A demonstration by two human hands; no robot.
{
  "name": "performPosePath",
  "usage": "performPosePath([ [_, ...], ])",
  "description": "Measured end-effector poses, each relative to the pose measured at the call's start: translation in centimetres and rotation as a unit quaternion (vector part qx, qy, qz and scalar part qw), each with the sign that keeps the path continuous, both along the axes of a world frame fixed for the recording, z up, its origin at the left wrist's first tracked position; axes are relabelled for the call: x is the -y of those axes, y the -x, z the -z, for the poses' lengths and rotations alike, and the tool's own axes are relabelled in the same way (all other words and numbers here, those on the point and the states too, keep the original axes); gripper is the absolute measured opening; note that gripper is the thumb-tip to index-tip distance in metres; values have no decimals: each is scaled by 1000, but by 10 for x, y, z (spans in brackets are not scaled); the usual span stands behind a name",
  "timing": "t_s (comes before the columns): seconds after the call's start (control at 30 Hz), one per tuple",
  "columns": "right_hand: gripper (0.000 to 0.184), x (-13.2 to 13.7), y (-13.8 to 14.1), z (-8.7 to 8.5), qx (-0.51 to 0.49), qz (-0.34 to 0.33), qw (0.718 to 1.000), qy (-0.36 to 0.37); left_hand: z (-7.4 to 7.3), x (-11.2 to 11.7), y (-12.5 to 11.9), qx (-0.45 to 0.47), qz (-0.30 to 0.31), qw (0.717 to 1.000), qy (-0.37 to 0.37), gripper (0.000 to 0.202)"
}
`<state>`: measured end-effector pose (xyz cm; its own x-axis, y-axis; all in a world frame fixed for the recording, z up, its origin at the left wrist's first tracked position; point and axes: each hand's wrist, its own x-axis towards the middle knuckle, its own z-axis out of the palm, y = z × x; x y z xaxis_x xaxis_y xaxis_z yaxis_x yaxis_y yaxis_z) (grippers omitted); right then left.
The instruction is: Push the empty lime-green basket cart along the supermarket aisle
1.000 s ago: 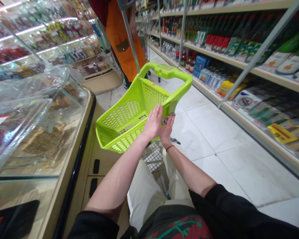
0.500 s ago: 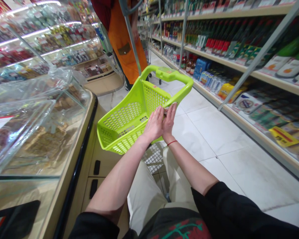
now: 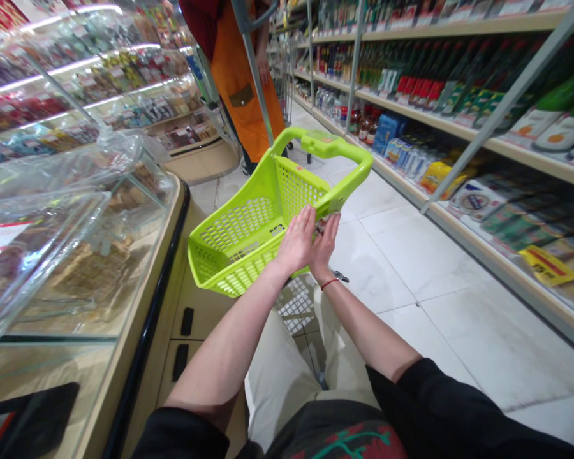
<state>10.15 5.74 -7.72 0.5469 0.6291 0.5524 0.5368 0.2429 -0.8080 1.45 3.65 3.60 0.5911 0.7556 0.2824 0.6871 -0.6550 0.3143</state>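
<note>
A lime-green shopping basket [image 3: 242, 217] with perforated walls and a raised handle stands tilted in front of me. At its near right edge, my left hand [image 3: 296, 242] and my right hand [image 3: 323, 245] are pressed together, fingers straight and side by side. Between them shows a small, light patterned thing [image 3: 321, 223], too covered to name. My right wrist wears a thin red band [image 3: 330, 284]. No item is visible inside the basket.
Shelves of bottles and packs [image 3: 406, 153] line the right. A glass-walled display bin [image 3: 90, 274] with bagged goods is close on the left. Ahead stands a person in an orange apron [image 3: 246, 95]. White floor tiles [image 3: 397, 255] run between.
My right hand has dropped slightly, and more of the small patterned thing shows between my hands. A dark metallic piece now appears beside my right wrist. The basket is nearly still.
</note>
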Motion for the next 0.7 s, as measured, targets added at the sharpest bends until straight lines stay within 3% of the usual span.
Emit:
performPosePath([
  [0.1,63,-11,-12,-35,42,-16,998,-40,-2,0,-1,-11,-2,1000,7,80],
  [0.2,63,-11,-19,-40,66,-36,996,-42,-4,1,-2,-25,-4,1000,7,86],
  [0.43,70,19,-4,25,-32,-11,998,62,-2,1,1,-20,9,1000,2,95],
  [0.5,69,22,2,33,-84,2,992,96,-1,1,2,-21,13,1000,2,98],
  [0.6,68,16,4,20,-107,13,990,88,1,0,2,-18,11,1000,2,95],
  [0.7,69,3,-3,-11,-70,14,997,31,1,0,2,-17,2,1000,2,88],
])
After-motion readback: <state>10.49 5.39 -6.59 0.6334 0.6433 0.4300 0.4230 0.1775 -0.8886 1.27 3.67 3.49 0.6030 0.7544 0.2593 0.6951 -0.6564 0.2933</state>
